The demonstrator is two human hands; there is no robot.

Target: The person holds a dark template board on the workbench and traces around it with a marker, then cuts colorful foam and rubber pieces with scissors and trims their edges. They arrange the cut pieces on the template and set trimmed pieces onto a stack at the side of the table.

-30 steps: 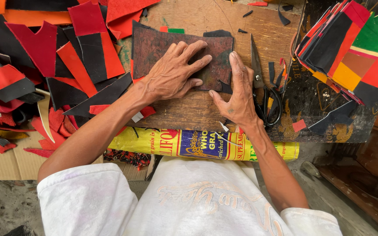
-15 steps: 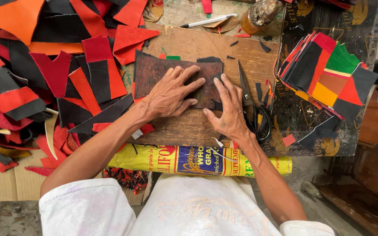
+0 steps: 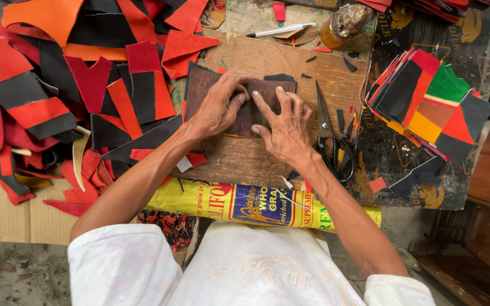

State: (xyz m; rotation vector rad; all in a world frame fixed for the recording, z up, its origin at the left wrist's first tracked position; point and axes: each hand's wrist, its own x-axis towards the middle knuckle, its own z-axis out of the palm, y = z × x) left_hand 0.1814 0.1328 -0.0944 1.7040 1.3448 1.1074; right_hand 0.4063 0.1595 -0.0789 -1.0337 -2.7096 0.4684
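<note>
A dark brown leather piece [image 3: 206, 85] lies flat on a wooden board [image 3: 290, 62]. My left hand [image 3: 219, 105] rests on its left half, fingers curled and pressing down near the middle. My right hand [image 3: 284, 127] lies beside it on the right half, fingers spread and pointing up over the leather. The two hands nearly touch at the fingertips. Neither hand lifts anything. Black-handled scissors [image 3: 330, 141] lie on the board just right of my right hand.
A heap of red, black and orange leather scraps [image 3: 58, 96] fills the left. A fan of stitched coloured patches [image 3: 432, 107] lies at the right on a dark mat. A pen [image 3: 282, 30] and a small bottle [image 3: 341, 25] sit at the top. A yellow printed sack [image 3: 245, 204] covers the near edge.
Both hands have drawn closer together over the middle of the leather piece; my left fingers have curled in. The view has shifted, so everything sits lower in the frame.
</note>
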